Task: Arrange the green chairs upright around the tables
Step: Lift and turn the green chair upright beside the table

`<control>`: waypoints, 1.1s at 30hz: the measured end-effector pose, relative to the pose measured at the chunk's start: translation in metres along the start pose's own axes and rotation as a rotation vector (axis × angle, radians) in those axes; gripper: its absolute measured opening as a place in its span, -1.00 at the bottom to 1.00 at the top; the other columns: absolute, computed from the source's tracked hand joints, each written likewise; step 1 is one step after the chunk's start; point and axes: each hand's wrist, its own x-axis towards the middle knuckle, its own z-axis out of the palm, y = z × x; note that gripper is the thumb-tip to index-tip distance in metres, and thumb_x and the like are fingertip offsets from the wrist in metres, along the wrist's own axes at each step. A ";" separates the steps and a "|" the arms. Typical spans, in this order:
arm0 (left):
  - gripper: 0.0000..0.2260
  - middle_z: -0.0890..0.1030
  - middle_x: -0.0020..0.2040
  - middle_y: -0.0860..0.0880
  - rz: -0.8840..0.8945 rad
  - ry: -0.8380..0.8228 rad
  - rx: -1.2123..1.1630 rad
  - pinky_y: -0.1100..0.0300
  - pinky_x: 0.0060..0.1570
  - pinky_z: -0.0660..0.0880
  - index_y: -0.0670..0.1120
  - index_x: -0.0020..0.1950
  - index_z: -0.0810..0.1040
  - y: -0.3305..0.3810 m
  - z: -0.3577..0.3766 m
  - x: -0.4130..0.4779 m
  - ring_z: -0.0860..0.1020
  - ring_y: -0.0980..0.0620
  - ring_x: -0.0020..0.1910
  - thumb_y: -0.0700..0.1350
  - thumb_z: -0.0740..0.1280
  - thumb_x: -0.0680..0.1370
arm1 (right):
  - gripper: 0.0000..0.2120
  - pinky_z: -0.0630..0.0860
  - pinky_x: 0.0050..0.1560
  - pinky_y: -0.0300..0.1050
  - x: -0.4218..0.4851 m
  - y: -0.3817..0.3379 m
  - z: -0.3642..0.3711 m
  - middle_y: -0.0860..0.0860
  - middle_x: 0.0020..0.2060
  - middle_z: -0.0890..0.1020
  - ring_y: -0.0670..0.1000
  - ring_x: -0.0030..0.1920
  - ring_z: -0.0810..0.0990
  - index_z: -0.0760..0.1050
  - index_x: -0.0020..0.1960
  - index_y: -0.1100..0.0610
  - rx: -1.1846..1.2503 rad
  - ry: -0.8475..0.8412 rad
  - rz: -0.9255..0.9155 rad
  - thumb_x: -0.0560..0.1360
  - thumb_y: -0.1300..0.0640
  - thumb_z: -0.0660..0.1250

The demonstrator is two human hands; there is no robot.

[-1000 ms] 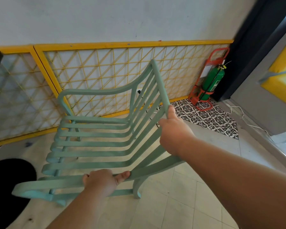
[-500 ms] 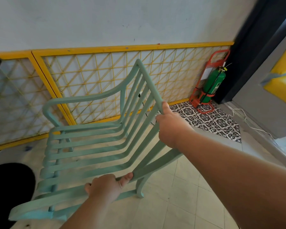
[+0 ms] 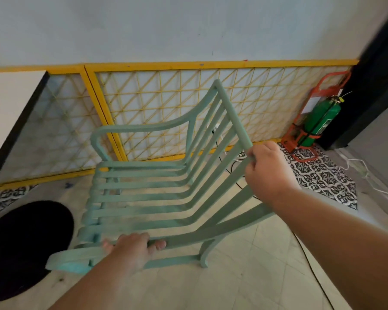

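A pale green slatted chair [image 3: 148, 189] with armrests fills the middle of the head view, its seat facing left and its back rising toward the right. My left hand [image 3: 132, 249] grips the near armrest at the bottom. My right hand [image 3: 267, 173] is closed around the top rail of the backrest. A white table top with a black edge [image 3: 20, 128] shows at the far left. The chair's near rear leg [image 3: 205, 253] is down by the tiled floor; the front legs are hidden behind the seat.
A yellow lattice fence [image 3: 166, 108] runs along the wall just behind the chair. A green fire extinguisher [image 3: 318, 124] in an orange stand sits at the right, by patterned tiles [image 3: 318, 177] and cables. A round black base [image 3: 20, 247] lies at the lower left.
The chair has shifted right and swung closer to the fence, its seat now more level. Both hands kept their grip, and the table edge came into view at left.
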 end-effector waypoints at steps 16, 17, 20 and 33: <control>-0.54 0.50 0.14 0.13 0.036 0.041 -0.060 -0.25 0.27 0.21 0.14 0.00 0.40 0.003 0.008 0.000 0.40 -0.02 0.28 0.50 0.10 0.50 | -0.56 0.52 -0.07 -0.06 -0.020 0.007 -0.003 -0.06 0.62 -0.34 0.10 0.24 0.47 0.52 0.30 -0.04 -0.445 -0.436 -0.036 0.48 0.27 0.23; -0.55 0.51 0.19 0.12 0.029 0.037 -0.069 -0.26 0.29 0.20 0.14 0.03 0.41 0.005 0.007 0.000 0.40 -0.03 0.31 0.50 0.10 0.51 | -0.58 0.50 -0.09 -0.08 -0.017 0.008 -0.003 -0.06 0.63 -0.33 0.09 0.24 0.47 0.54 0.25 -0.04 -0.446 -0.437 -0.040 0.47 0.27 0.24; -0.54 0.52 0.26 0.09 0.033 0.041 -0.084 -0.28 0.35 0.21 0.14 0.07 0.42 0.018 0.000 0.002 0.39 -0.06 0.34 0.49 0.10 0.52 | -0.69 0.41 -0.13 -0.11 -0.004 0.015 -0.004 -0.08 0.63 -0.29 0.07 0.22 0.46 0.54 0.10 -0.05 -0.471 -0.426 -0.059 0.46 0.27 0.25; -0.46 0.48 0.32 0.04 0.007 -0.032 -0.101 -0.34 0.39 0.16 0.14 0.27 0.44 0.043 -0.019 0.029 0.33 -0.12 0.38 0.47 0.02 0.55 | -0.69 0.42 -0.22 -0.03 0.046 0.032 0.004 -0.13 0.64 -0.23 0.05 0.06 0.37 0.52 0.05 -0.03 -0.506 -0.415 -0.091 0.43 0.29 0.21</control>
